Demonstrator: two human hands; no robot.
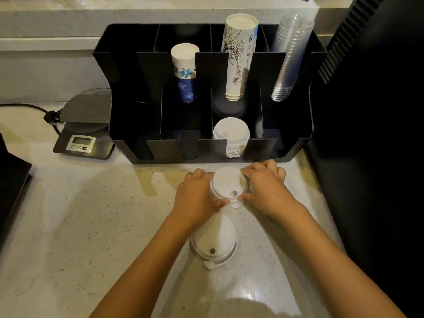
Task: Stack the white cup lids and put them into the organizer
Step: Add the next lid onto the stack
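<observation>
A stack of white cup lids sits on the counter just in front of the black organizer. My left hand grips its left side and my right hand grips its right side, fingers curled around the rim. A second white lid stack rests on the counter nearer to me, between my forearms, untouched. More white lids stand in the organizer's front row, third slot from the left.
The organizer's back row holds a blue-printed paper cup stack, a tall white printed cup stack and clear plastic cups. A digital scale with a cable sits left of it. A dark appliance stands at the right.
</observation>
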